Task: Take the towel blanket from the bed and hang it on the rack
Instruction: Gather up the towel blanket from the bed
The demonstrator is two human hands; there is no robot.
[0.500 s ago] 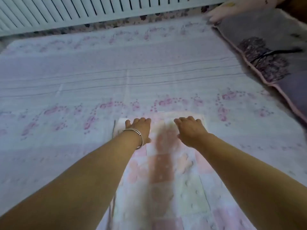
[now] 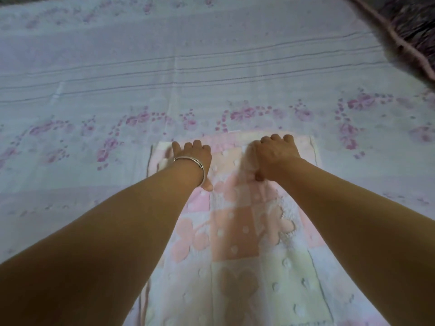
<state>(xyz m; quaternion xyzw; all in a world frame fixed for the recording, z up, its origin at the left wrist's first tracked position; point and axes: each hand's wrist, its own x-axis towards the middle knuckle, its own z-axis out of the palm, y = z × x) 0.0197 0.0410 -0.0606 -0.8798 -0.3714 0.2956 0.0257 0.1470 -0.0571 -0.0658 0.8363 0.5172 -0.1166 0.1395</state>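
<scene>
The towel blanket (image 2: 237, 234) lies folded in a long strip on the bed, pastel pink, peach and pale green squares with flower shapes. It runs from the bottom edge up to the middle of the view. My left hand (image 2: 191, 156), with a silver bangle at the wrist, sits on its far left corner with fingers curled over the end and thumb on top. On the far right part, my right hand (image 2: 274, 156) rests the same way, and the cloth creases beside it. No rack is in view.
The bed sheet (image 2: 188, 67) is pale lilac with pink flower bands and thin stripes, spreading flat on all sides of the towel. A dark grey-purple blanket with pink trim (image 2: 414, 27) lies at the top right corner.
The view has dropped closer to the bed, so the white headboard is out of sight. Both hands have curled tighter on the towel's far end, and the cloth now creases by the right hand.
</scene>
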